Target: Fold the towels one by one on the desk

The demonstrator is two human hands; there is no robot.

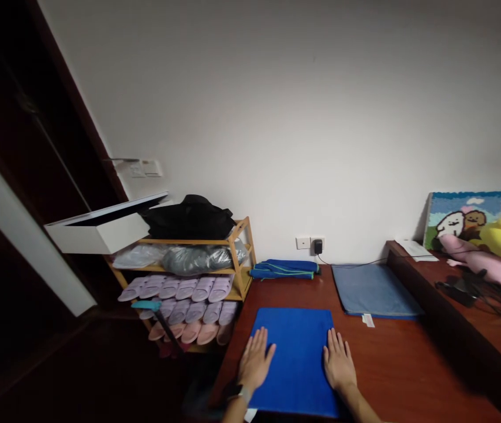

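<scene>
1 left hand at 9 o'clock and 1 right hand at 3 lie flat, fingers barely parted, on the cloth on the table, seemingly smoothing it; the next move calls for even pressure.

Between the left hand and right hand, the middle of the blue cloth leaves passage; bare bench extends rightward. The green-edged blue bundle and wall obstruct behind, the higher bench at right.
</scene>
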